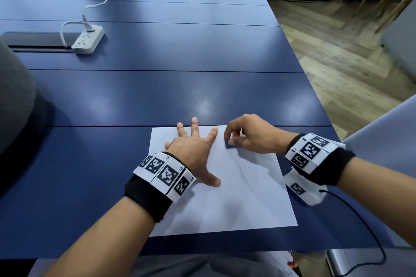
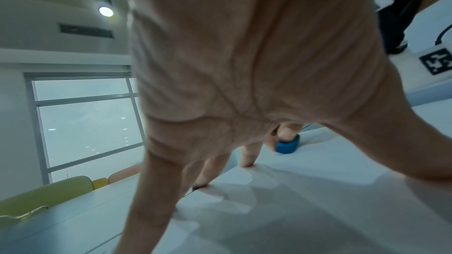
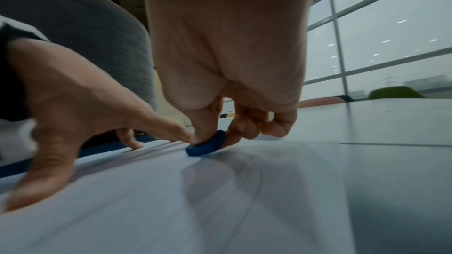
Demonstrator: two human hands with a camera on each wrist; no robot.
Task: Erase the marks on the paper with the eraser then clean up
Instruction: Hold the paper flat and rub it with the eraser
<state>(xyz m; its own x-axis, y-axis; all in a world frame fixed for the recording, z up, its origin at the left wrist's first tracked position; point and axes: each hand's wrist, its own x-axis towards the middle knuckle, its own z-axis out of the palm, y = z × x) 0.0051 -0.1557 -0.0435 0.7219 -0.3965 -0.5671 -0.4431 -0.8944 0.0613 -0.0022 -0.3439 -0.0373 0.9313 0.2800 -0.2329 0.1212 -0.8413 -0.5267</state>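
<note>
On the blue table (image 1: 157, 96), spread left-hand fingers (image 1: 194, 128) pin white paper (image 1: 236, 198); right-hand fingers (image 1: 227, 136) pinch a small blue eraser (image 1: 229, 144).

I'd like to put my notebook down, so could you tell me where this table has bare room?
Bare blue table lies between the power strip and the paper, and left of the paper. Crowded: the paper's far edge, with left hand, right hand and eraser.
</note>
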